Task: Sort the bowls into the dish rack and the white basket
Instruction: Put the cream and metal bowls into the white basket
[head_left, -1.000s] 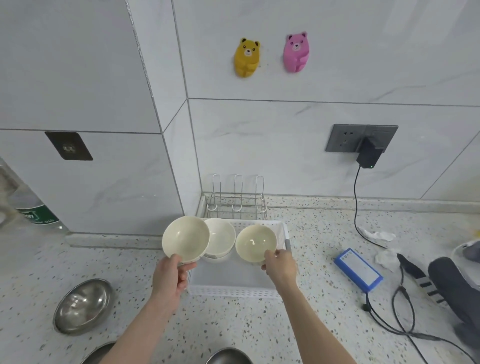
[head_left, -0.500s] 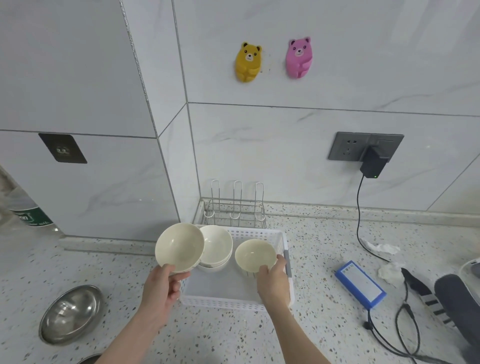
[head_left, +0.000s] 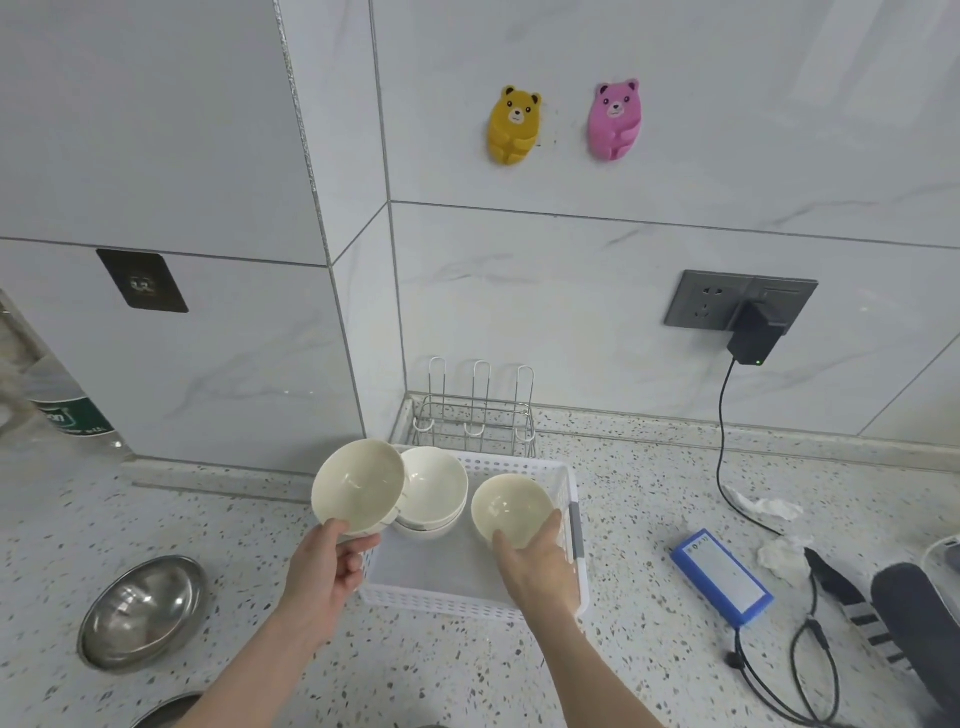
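My left hand (head_left: 324, 569) grips a cream bowl (head_left: 357, 486) by its lower rim, tilted toward me above the left edge of the white basket (head_left: 470, 600). My right hand (head_left: 540, 564) holds a second cream bowl (head_left: 511, 509) low inside the basket at its right side. A stack of white bowls (head_left: 434, 491) sits in the basket's back left corner. The wire dish rack (head_left: 475, 421) stands behind the basket against the wall, with nothing in it. A steel bowl (head_left: 143, 610) rests on the counter at the left; another steel rim (head_left: 163, 709) shows at the bottom edge.
A blue box (head_left: 719, 577) lies right of the basket, with a black cable (head_left: 727, 467) running up to a wall charger (head_left: 753, 335). Crumpled tissue (head_left: 766, 506) and a striped shoe (head_left: 857, 608) sit at the right. A bottle (head_left: 67, 410) stands at the far left.
Both bowls have come lower toward the basket; the right one has gone down into it. The camera has tilted, so the scene sits lower in the frame.
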